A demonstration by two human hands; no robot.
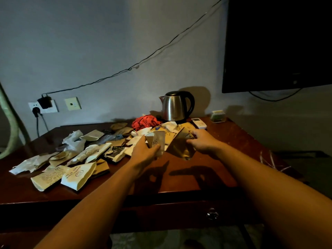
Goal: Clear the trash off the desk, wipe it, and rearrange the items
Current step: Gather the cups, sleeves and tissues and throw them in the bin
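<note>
Both hands work apart, near the kettle (pixel 177 106): left hand (pixel 145 151) grips a white paper cup (pixel 158 139), right hand (pixel 203 141) pinches a brown paper bag (pixel 180 146); print unreadable.

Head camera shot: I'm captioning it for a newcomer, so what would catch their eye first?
Two bare hands meet over the middle of the dark wooden desk: the left hand holds a white paper cup, the right hand a brown paper bag. Flattened paper wrappers litter the desk's left half. A steel kettle stands at the back by the wall.
</note>
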